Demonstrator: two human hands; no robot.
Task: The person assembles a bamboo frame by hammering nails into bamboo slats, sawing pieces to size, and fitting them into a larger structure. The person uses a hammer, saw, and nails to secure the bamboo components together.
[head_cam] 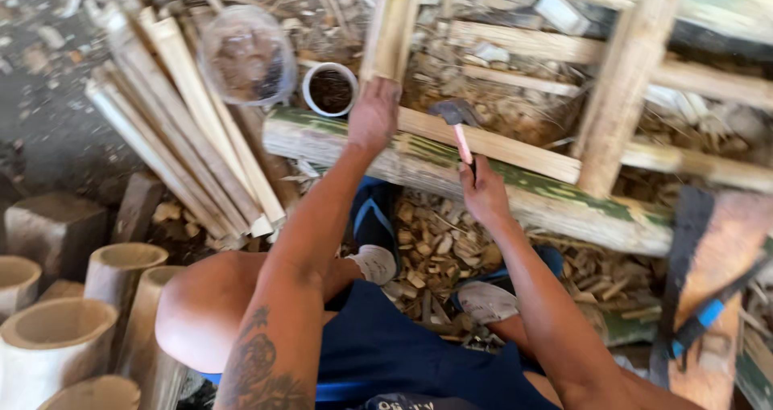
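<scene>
My left hand (374,114) grips the lower end of an upright split bamboo slat (392,25), pressing it against a horizontal slat (499,146) of a bamboo frame. My right hand (484,191) holds a hammer by its pink handle (463,144); the dark metal head (455,111) hovers just right of my left hand, above the horizontal slat. A thick green-streaked bamboo pole (451,181) lies under the frame. I am crouched, knees and blue shorts at the bottom of the view.
A bundle of split bamboo slats (181,120) leans at the left. A clear plastic tub (245,54) and a white cup of nails (330,89) sit behind it. Cut bamboo tube sections (56,329) stand at the lower left. Wood chips litter the ground. A machete-like blade (692,257) lies at the right.
</scene>
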